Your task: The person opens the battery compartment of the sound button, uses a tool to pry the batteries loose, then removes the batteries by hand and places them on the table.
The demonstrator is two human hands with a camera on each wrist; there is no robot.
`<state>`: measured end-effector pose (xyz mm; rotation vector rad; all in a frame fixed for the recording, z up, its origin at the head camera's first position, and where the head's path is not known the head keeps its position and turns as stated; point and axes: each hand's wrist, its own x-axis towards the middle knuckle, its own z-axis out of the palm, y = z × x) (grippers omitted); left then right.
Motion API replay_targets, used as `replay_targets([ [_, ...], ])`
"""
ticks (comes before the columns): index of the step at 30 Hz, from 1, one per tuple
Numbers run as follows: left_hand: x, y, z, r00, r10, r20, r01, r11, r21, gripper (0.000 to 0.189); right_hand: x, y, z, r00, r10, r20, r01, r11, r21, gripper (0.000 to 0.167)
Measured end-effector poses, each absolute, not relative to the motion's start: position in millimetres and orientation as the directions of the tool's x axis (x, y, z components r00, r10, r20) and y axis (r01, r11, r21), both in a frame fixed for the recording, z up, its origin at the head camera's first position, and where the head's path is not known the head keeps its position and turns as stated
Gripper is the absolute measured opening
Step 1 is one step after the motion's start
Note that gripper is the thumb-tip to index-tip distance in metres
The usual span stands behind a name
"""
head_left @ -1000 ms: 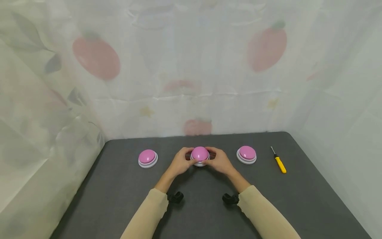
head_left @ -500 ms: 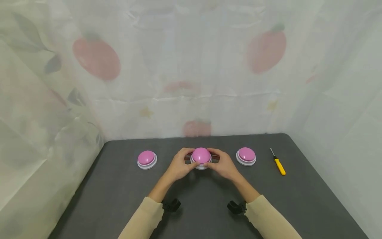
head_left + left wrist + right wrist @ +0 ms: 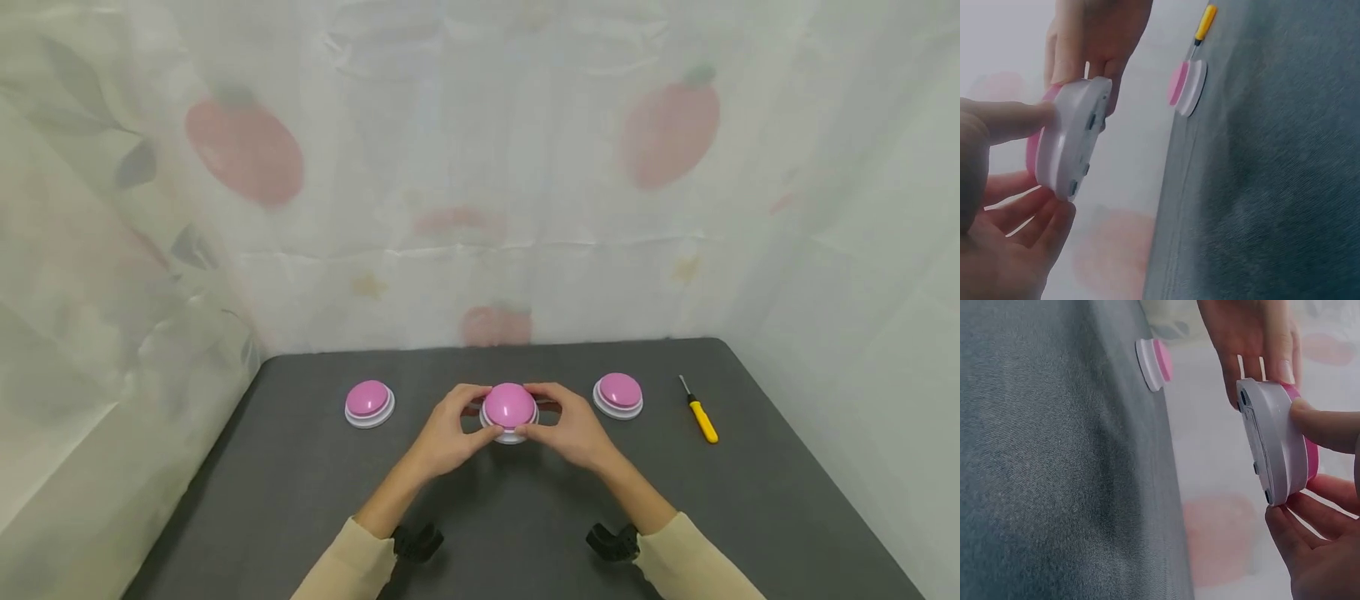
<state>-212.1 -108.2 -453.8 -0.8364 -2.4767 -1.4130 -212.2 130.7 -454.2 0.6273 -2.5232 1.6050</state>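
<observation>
Both hands hold one pink push button [image 3: 509, 406] with a white round base, raised above the dark table. My left hand [image 3: 446, 432] grips its left side, thumb at the near edge and fingers round the far side. On the opposite side my right hand [image 3: 573, 429] grips it the same way. Seen in the left wrist view, the white base [image 3: 1079, 137] shows its underside with small dark feet. The right wrist view also shows that underside of the base [image 3: 1266, 444], with the right thumb pressed on the rim.
A second pink button [image 3: 369, 400] sits on the table to the left, and a third pink button [image 3: 618, 392] to the right. Farther right lies a screwdriver [image 3: 702, 418] with a yellow handle. A patterned curtain [image 3: 480, 208] hangs behind the dark table [image 3: 502, 533].
Both hands have lifted the middle button off the table and drawn it nearer to the head camera. The forearms have shifted back and apart. The other buttons and the screwdriver stay put.
</observation>
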Motion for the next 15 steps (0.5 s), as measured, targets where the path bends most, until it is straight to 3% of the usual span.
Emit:
replay_targets([
  [8, -194, -108, -461, -0.788, 0.43, 0.441, 0.599, 0.367, 0.712, 0.063, -199, 139, -456, -0.914, -0.317, 0.252, -0.353, 0.319, -0.879, 0.058],
  [15, -181, -113, -464, -0.796, 0.458, 0.397, 0.579, 0.38, 0.722, 0.07, -188, 141, -459, -0.909, -0.362, 0.209, -0.319, 0.278, -0.906, 0.058],
])
